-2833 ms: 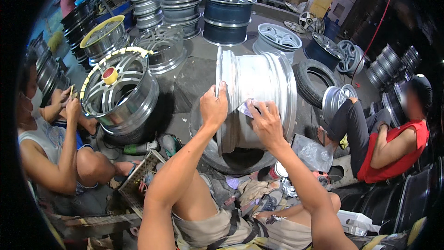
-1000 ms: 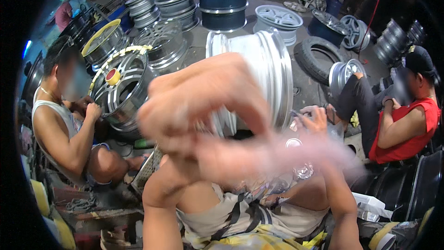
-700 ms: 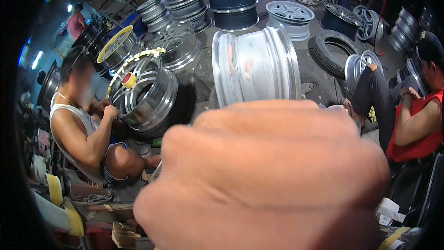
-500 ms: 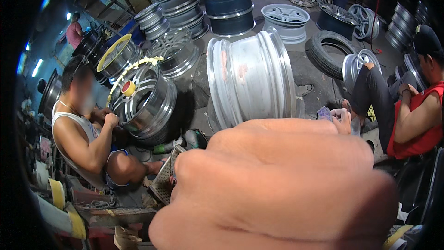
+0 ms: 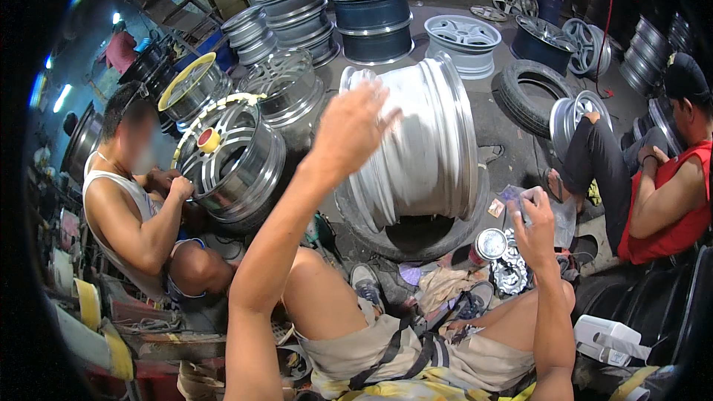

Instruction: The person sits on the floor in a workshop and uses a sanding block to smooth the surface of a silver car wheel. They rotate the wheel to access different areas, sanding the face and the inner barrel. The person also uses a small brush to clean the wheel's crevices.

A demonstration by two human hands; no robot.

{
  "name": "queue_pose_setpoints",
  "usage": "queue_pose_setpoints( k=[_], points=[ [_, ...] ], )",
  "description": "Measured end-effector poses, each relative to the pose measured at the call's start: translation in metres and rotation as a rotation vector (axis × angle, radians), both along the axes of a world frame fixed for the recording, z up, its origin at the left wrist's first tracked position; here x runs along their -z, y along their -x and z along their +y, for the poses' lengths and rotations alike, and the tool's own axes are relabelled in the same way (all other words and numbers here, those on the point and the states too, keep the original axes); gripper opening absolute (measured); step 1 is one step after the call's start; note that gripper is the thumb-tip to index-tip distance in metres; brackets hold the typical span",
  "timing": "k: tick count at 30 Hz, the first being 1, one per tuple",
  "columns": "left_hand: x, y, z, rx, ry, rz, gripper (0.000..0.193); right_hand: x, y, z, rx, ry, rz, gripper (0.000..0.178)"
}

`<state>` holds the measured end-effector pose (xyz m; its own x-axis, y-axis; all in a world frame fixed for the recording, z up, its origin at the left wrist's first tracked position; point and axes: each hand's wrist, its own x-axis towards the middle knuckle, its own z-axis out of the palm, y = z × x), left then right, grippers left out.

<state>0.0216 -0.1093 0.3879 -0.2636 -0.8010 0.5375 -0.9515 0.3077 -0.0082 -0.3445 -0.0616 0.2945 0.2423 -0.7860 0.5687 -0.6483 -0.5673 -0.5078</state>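
Note:
A large silver wheel rim (image 5: 438, 134) lies on its side in front of me, its barrel facing me, on a black tyre (image 5: 445, 249). My left hand (image 5: 349, 134) is over the rim's upper left, blurred by motion, with its fingers stretched out. Whether it touches the metal I cannot tell. Right of the rim, my right hand (image 5: 535, 223) is raised with its fingers closed on a thin translucent purplish piece (image 5: 512, 197). Below that hand are an open round can (image 5: 490, 243) with a pale top and a silver wheel cap (image 5: 510, 271).
To the left, a person in a white sleeveless top (image 5: 130, 208) works at a spoked rim (image 5: 230, 156). A person in red (image 5: 672, 200) sits at the right. Stacked rims (image 5: 290, 11) and a loose tyre (image 5: 531, 89) stand behind. Crumpled cloth (image 5: 445, 286) lies between my feet.
My left hand, which filled the lower middle close to the view, has moved away to the rim's upper left. My right hand is slightly lower, still with the purplish piece. Reddish patches on the rim no longer show.

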Motion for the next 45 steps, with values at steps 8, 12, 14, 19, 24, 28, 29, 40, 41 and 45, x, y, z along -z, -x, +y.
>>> queue_pose_setpoints(
  k=[8,12,14,19,24,28,29,40,41,45],
  points=[
    [0.003,0.069,0.051,0.206,-1.218,-0.181,0.073,0.009,-0.008,-0.002,-0.092,-0.134,0.087,0.012],
    [0.045,0.037,0.036,0.178,-0.363,0.066,0.061,0.01,-0.027,-0.007,-0.08,-0.156,-0.001,0.013],
    [0.072,0.023,0.013,0.038,0.136,-0.009,0.055,0.003,-0.04,-0.005,-0.098,-0.329,-0.149,0.014],
    [0.042,0.065,0.032,0.369,-0.626,0.218,0.046,-0.004,-0.033,-0.005,-0.046,-0.159,-0.096,0.017],
    [0.049,0.084,0.061,0.5,-0.637,0.751,0.024,0.003,-0.028,-0.004,-0.071,-0.584,-0.363,0.022],
    [0.069,0.091,0.052,0.383,-0.869,1.079,0.025,-0.01,-0.038,0.003,-0.236,-0.711,-0.459,0.02],
    [0.069,0.095,0.05,0.396,-0.974,1.176,0.025,-0.013,-0.038,0.005,-0.236,-0.737,-0.443,0.02],
    [0.06,0.089,0.044,0.345,-1.076,1.386,0.02,-0.01,-0.018,0.005,-0.353,-0.815,-0.622,0.023],
    [0.063,0.088,0.044,0.354,-1.079,1.401,0.021,-0.011,-0.018,0.006,-0.352,-0.824,-0.637,0.023],
    [0.059,0.087,0.047,0.373,-1.058,1.422,0.023,-0.016,-0.024,0.008,-0.361,-0.829,-0.745,0.019]
  ],
)
